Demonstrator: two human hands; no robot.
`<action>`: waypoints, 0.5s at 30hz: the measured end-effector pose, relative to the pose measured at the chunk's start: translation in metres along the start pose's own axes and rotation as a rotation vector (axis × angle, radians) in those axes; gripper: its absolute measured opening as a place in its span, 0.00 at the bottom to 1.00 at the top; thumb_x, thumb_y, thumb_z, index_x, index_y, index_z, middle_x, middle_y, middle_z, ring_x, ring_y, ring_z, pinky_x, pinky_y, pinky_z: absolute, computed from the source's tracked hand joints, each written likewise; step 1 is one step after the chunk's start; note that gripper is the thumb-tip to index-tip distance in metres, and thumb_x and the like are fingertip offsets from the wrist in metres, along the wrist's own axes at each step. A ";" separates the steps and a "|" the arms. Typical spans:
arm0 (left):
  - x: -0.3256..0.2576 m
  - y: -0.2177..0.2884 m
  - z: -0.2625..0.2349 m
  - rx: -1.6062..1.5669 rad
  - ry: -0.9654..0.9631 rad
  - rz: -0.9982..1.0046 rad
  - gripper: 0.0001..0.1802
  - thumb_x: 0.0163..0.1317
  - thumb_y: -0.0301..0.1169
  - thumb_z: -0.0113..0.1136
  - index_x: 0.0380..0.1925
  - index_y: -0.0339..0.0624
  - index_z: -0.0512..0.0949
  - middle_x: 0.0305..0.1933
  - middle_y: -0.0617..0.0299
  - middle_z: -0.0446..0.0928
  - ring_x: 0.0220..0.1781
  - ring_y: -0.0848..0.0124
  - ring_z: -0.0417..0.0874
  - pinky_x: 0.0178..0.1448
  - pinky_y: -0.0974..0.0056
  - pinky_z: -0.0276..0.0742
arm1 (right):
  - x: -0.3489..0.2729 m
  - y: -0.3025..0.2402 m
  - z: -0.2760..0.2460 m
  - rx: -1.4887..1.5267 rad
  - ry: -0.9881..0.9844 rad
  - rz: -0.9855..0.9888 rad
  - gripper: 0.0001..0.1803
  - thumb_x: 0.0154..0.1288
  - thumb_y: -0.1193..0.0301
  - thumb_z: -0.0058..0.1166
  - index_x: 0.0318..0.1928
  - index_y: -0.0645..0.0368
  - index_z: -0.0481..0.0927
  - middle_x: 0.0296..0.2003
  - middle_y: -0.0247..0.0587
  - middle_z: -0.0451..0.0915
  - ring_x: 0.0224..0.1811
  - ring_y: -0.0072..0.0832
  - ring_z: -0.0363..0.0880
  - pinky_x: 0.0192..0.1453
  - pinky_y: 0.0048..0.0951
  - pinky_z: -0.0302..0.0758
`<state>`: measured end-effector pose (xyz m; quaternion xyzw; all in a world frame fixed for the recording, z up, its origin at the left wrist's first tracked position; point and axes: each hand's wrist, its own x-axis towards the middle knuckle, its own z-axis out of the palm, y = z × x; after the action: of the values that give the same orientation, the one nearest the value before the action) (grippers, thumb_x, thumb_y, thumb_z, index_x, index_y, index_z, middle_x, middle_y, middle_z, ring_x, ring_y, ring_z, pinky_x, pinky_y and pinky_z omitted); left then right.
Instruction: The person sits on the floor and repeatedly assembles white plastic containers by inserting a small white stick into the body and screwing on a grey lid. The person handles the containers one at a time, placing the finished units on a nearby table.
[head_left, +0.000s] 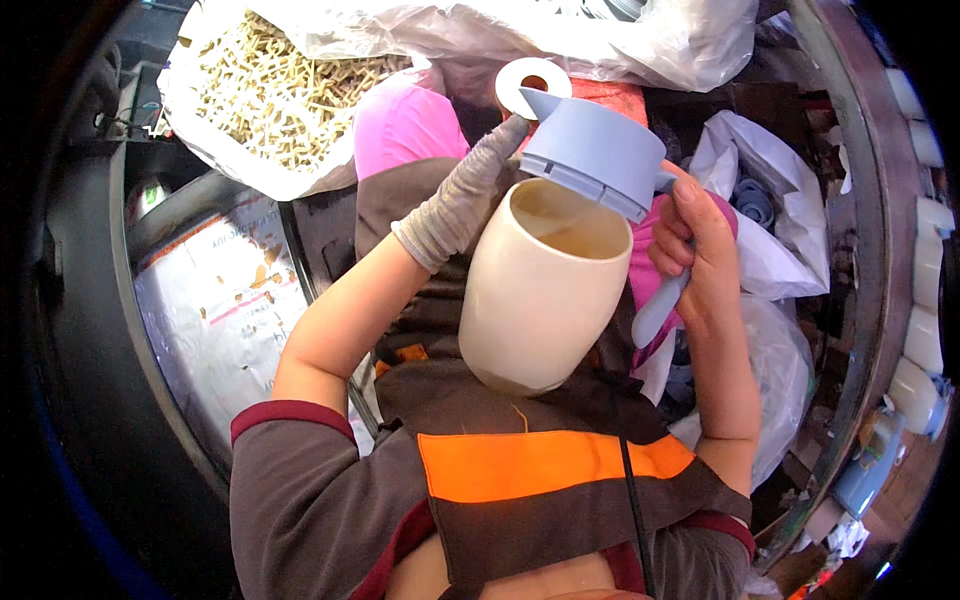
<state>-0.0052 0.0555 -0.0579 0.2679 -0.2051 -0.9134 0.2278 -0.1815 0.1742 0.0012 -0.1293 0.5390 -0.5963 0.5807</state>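
— Dark framing (90,400) curves along both sides of the cream jug (540,300). What fills the space around it?

— Beneath the jug, a brown apron (430,400) covers the lap. Beyond the jug to the left sits a white sack (300,185) full of beige strips (285,90); straight beyond it and to the right, a pale plastic bag (640,45) spreads out.

— And at its sides?

— Left of the jug lies printed white plastic (215,320); to its right stands a smaller white bag (800,225).

— How does the jug itself lie?

— Tilted, base against the apron, with its mouth partly uncovered. Over that mouth slants a blue-grey lid (595,150) with a pointed spout (540,102); I cannot tell whether lid and rim touch.

— What about the hands?

— Gloved, the left hand (470,190) is at the jug's upper left, fingers stretched toward the spout; whether they grip anything, I cannot tell. Right of the jug, the bare right hand (695,235) has its fingers curled firmly round the blue-grey handle (660,312).

— Anything smaller?

— Just beyond the jug's mouth, a white ring (510,88); off to the jug's right, blue-grey parts (752,200) inside the smaller bag.
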 end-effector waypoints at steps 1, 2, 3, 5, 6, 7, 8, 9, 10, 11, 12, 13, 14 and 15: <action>0.001 -0.001 -0.004 0.002 -0.013 -0.022 0.38 0.56 0.59 0.57 0.54 0.37 0.71 0.51 0.54 0.77 0.49 0.67 0.78 0.55 0.61 0.74 | 0.001 0.000 -0.001 -0.016 0.005 -0.010 0.16 0.66 0.65 0.51 0.51 0.59 0.75 0.20 0.22 0.56 0.15 0.11 0.51 0.17 0.15 0.49; 0.004 -0.001 -0.012 0.004 -0.027 -0.045 0.40 0.55 0.60 0.57 0.54 0.36 0.70 0.51 0.54 0.77 0.50 0.68 0.78 0.55 0.62 0.75 | 0.003 0.000 -0.001 -0.032 0.011 -0.019 0.16 0.66 0.65 0.51 0.50 0.59 0.75 0.20 0.22 0.56 0.15 0.11 0.51 0.17 0.15 0.48; 0.005 -0.001 -0.016 0.007 -0.041 -0.067 0.41 0.54 0.61 0.57 0.54 0.35 0.70 0.51 0.53 0.77 0.50 0.68 0.78 0.55 0.62 0.75 | 0.005 0.000 -0.002 -0.064 0.011 -0.031 0.16 0.66 0.65 0.51 0.50 0.59 0.75 0.19 0.21 0.56 0.15 0.11 0.51 0.17 0.15 0.49; 0.004 0.000 -0.019 0.001 -0.056 -0.078 0.44 0.52 0.63 0.57 0.54 0.33 0.70 0.52 0.52 0.76 0.50 0.67 0.78 0.56 0.62 0.74 | 0.010 0.002 -0.003 -0.127 0.010 -0.055 0.16 0.66 0.64 0.51 0.50 0.59 0.75 0.18 0.21 0.58 0.15 0.10 0.52 0.17 0.15 0.49; 0.004 0.000 -0.019 -0.001 -0.067 -0.085 0.45 0.52 0.64 0.57 0.54 0.32 0.70 0.53 0.52 0.76 0.51 0.67 0.78 0.57 0.62 0.74 | 0.013 0.003 -0.003 -0.159 0.017 -0.073 0.16 0.66 0.64 0.51 0.50 0.59 0.76 0.18 0.21 0.59 0.14 0.10 0.53 0.17 0.15 0.50; 0.004 -0.001 -0.018 0.002 -0.089 -0.074 0.45 0.51 0.64 0.57 0.54 0.33 0.70 0.53 0.52 0.75 0.51 0.67 0.78 0.58 0.62 0.74 | 0.016 0.005 -0.004 -0.192 0.022 -0.092 0.16 0.66 0.64 0.52 0.49 0.60 0.76 0.18 0.21 0.60 0.14 0.10 0.54 0.17 0.15 0.50; 0.003 -0.001 -0.017 0.006 -0.112 -0.063 0.46 0.51 0.65 0.57 0.55 0.34 0.70 0.53 0.52 0.75 0.52 0.67 0.78 0.58 0.62 0.73 | 0.018 0.006 -0.004 -0.224 0.028 -0.110 0.16 0.66 0.63 0.52 0.49 0.60 0.76 0.17 0.21 0.61 0.14 0.10 0.55 0.17 0.15 0.51; 0.003 -0.002 -0.016 0.009 -0.132 -0.051 0.46 0.51 0.65 0.57 0.55 0.34 0.70 0.54 0.52 0.75 0.53 0.66 0.78 0.59 0.62 0.73 | 0.020 0.007 -0.004 -0.244 0.025 -0.118 0.16 0.66 0.63 0.52 0.49 0.59 0.76 0.17 0.21 0.62 0.14 0.10 0.55 0.17 0.15 0.51; 0.002 -0.002 -0.016 0.008 -0.144 -0.047 0.46 0.51 0.65 0.57 0.56 0.35 0.69 0.55 0.52 0.74 0.54 0.66 0.77 0.60 0.62 0.73 | 0.021 0.007 -0.004 -0.265 0.022 -0.127 0.16 0.66 0.64 0.53 0.49 0.59 0.76 0.17 0.21 0.64 0.14 0.10 0.56 0.17 0.15 0.51; 0.002 -0.002 -0.015 0.007 -0.155 -0.042 0.46 0.51 0.64 0.57 0.56 0.36 0.68 0.55 0.52 0.74 0.54 0.66 0.77 0.60 0.62 0.72 | 0.022 0.007 -0.004 -0.285 0.018 -0.136 0.16 0.66 0.64 0.53 0.49 0.59 0.76 0.18 0.21 0.65 0.14 0.10 0.56 0.16 0.15 0.52; 0.001 -0.002 -0.015 0.006 -0.166 -0.037 0.46 0.51 0.64 0.58 0.57 0.36 0.68 0.56 0.52 0.73 0.55 0.66 0.76 0.61 0.62 0.72 | 0.023 0.008 -0.005 -0.307 0.013 -0.144 0.15 0.65 0.64 0.53 0.49 0.59 0.77 0.18 0.21 0.66 0.14 0.09 0.57 0.17 0.14 0.52; 0.000 -0.003 -0.016 0.000 -0.176 -0.041 0.45 0.52 0.63 0.58 0.58 0.37 0.67 0.56 0.52 0.73 0.55 0.66 0.76 0.61 0.62 0.72 | 0.025 0.010 -0.007 -0.330 0.007 -0.152 0.15 0.65 0.65 0.54 0.49 0.58 0.77 0.18 0.22 0.67 0.14 0.09 0.58 0.17 0.14 0.53; -0.001 -0.004 -0.018 -0.006 -0.187 -0.046 0.44 0.52 0.61 0.59 0.58 0.37 0.67 0.56 0.52 0.73 0.56 0.66 0.76 0.62 0.62 0.71 | 0.026 0.012 -0.009 -0.352 0.002 -0.160 0.15 0.65 0.65 0.55 0.49 0.58 0.77 0.19 0.22 0.68 0.14 0.09 0.58 0.17 0.14 0.53; -0.002 -0.006 -0.021 -0.011 -0.198 -0.050 0.43 0.53 0.60 0.59 0.59 0.37 0.66 0.57 0.52 0.72 0.56 0.67 0.75 0.62 0.62 0.71 | 0.028 0.016 -0.012 -0.402 -0.007 -0.156 0.15 0.64 0.66 0.55 0.48 0.58 0.77 0.19 0.22 0.69 0.15 0.09 0.59 0.17 0.14 0.53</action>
<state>0.0063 0.0564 -0.0763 0.1802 -0.2145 -0.9420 0.1850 -0.1901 0.1614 -0.0295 -0.2860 0.6334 -0.5195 0.4973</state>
